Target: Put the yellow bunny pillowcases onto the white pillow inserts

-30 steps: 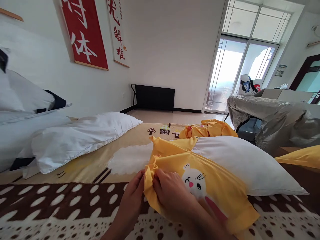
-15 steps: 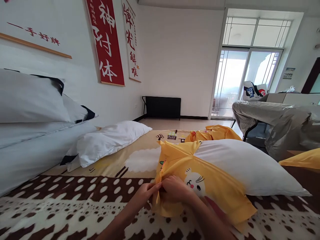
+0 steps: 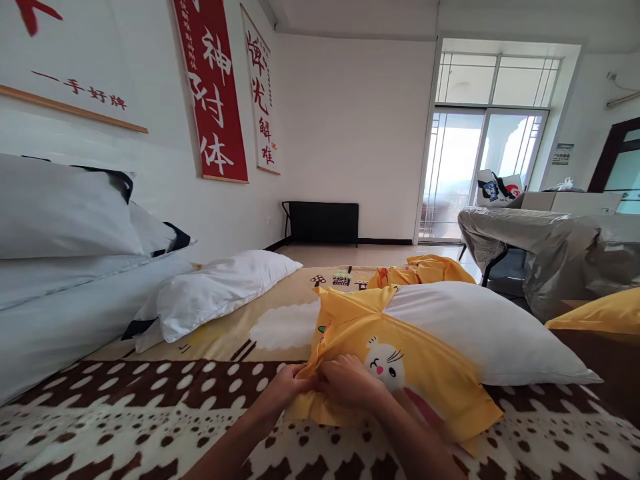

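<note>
A yellow pillowcase (image 3: 435,363) with a winking white rabbit print covers the left end of a white pillow (image 3: 480,327), whose right part is bare. Both my hands meet at the case's left edge. My left hand (image 3: 289,387) is closed, pinching the edge fabric between thumb and fingers. Beside it, my right hand (image 3: 347,380) is curled shut on the same cloth, knuckles up. Gathered fabric hides the fingertips. The pillow lies on a patterned blanket (image 3: 225,433) with brown and white spots.
Another white pillow (image 3: 230,290) lies to the left, near stacked white bedding (image 3: 60,280). Crumpled yellow cloth (image 3: 435,268) sits behind the case. At right are a brown box with yellow fabric (image 3: 605,313) on it and a plastic-covered table (image 3: 540,233). A black folded panel (image 3: 324,223) leans by the wall.
My hands, still gripping the pillowcase edge, have shifted slightly left and down, drawing the fabric along. The camera view has tilted up a little and turned slightly right.
</note>
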A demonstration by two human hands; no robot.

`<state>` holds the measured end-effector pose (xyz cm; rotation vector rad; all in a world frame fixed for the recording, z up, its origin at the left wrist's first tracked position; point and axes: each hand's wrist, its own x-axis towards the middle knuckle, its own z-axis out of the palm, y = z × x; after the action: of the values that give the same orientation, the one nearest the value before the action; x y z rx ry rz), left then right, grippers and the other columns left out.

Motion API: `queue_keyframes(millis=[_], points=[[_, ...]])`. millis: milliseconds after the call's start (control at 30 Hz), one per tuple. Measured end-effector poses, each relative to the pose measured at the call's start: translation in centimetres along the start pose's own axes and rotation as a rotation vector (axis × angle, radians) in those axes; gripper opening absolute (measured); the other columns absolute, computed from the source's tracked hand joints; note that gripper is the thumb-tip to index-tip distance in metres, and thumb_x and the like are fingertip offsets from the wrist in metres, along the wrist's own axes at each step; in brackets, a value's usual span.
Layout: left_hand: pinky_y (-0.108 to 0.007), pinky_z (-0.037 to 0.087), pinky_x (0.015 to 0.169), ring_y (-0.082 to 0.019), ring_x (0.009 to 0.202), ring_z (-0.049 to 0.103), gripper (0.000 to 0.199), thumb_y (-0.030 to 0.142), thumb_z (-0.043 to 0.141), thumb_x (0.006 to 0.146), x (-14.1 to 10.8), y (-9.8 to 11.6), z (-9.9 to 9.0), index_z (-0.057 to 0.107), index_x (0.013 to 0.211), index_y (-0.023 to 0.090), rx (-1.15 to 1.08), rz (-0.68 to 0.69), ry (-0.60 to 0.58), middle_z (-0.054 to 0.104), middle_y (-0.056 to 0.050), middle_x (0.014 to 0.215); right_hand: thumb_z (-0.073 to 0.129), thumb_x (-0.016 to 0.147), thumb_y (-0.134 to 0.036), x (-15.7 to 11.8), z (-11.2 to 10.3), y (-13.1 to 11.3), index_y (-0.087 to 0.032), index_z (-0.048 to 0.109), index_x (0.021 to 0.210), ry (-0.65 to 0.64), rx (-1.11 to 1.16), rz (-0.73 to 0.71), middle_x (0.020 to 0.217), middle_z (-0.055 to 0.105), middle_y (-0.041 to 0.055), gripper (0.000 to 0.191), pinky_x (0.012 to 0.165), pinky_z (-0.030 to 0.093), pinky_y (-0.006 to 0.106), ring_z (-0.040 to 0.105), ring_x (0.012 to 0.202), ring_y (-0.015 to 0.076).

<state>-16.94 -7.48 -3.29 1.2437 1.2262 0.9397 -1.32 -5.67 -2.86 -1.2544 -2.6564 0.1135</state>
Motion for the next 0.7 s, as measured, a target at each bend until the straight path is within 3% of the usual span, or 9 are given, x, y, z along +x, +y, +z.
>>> queue_keyframes(millis=[100, 200, 333, 433, 533, 600, 700], points=[[-0.028, 0.047, 0.061, -0.021, 0.064, 0.062, 0.043, 0.038, 0.082, 0.051, 0.4, 1.6, 0.1, 0.063, 0.079, 0.011, -0.222, -0.014, 0.027, 0.066, -0.005, 0.065, 0.037, 0.092, -0.034, 0.2, -0.1, -0.4, -0.017, 0.059, 0.092, 0.152, 0.051, 0.085, 0.086, 0.069, 0.0097, 0.028, 0.058, 0.033, 0.029, 0.065, 0.073, 0.0228], [-0.027, 0.05, 0.061, -0.019, 0.062, 0.063, 0.037, 0.025, 0.08, 0.057, 0.5, 4.7, 0.1, 0.062, 0.086, 0.01, -0.359, 0.036, 0.032, 0.068, -0.006, 0.068, 0.033, 0.094, -0.033, 0.1, -1.5, 0.0, -0.018, 0.053, 0.087, 0.354, 0.139, 0.176, 0.085, 0.067, 0.0074, 0.026, 0.061, 0.032, 0.028, 0.061, 0.074, 0.0193], [-0.025, 0.053, 0.062, -0.018, 0.067, 0.065, 0.028, 0.019, 0.068, 0.072, 0.6, 7.3, -1.4, 0.06, 0.097, 0.01, -0.456, 0.061, 0.045, 0.069, -0.008, 0.08, 0.043, 0.088, -0.028, -1.9, -4.3, 3.8, -0.02, 0.051, 0.084, 0.556, 0.164, 0.282, 0.084, 0.062, 0.0033, 0.012, 0.067, 0.034, 0.026, 0.055, 0.077, 0.0165], [-0.025, 0.054, 0.059, -0.018, 0.067, 0.067, 0.024, 0.016, 0.058, 0.079, 1.2, 5.6, -3.7, 0.058, 0.103, 0.011, -0.516, 0.011, 0.105, 0.069, -0.007, 0.081, 0.047, 0.084, -0.027, -5.4, -5.2, 8.8, -0.019, 0.054, 0.088, 0.622, 0.004, 0.438, 0.095, 0.06, 0.0084, 0.011, 0.077, 0.036, 0.029, 0.052, 0.091, 0.0207], [-0.027, 0.054, 0.054, -0.02, 0.064, 0.067, 0.023, 0.017, 0.058, 0.08, 2.2, 1.6, -5.9, 0.058, 0.102, 0.014, -0.502, -0.068, 0.222, 0.07, -0.007, 0.077, 0.049, 0.082, -0.03, -9.6, -4.7, 12.8, -0.018, 0.055, 0.081, 0.509, -0.007, 0.55, 0.091, 0.059, 0.0097, 0.014, 0.08, 0.037, 0.032, 0.052, 0.09, 0.0221], [-0.03, 0.056, 0.06, -0.023, 0.071, 0.068, 0.03, 0.024, 0.069, 0.073, 2.7, -1.0, -6.6, 0.06, 0.1, 0.016, -0.453, -0.099, 0.222, 0.071, -0.008, 0.083, 0.048, 0.082, -0.031, -11.6, -3.9, 13.8, -0.019, 0.054, 0.074, 0.388, 0.124, 0.515, 0.083, 0.058, 0.006, 0.016, 0.075, 0.038, 0.031, 0.052, 0.081, 0.0193], [-0.032, 0.056, 0.069, -0.028, 0.083, 0.068, 0.046, 0.037, 0.08, 0.058, 2.6, -3.2, -6.4, 0.065, 0.094, 0.014, -0.27, -0.085, 0.092, 0.072, -0.011, 0.089, 0.055, 0.075, -0.03, -12.6, -2.6, 12.9, -0.02, 0.049, 0.065, 0.282, 0.318, 0.422, 0.073, 0.054, 0.0012, 0.016, 0.068, 0.036, 0.029, 0.046, 0.071, 0.0158]])
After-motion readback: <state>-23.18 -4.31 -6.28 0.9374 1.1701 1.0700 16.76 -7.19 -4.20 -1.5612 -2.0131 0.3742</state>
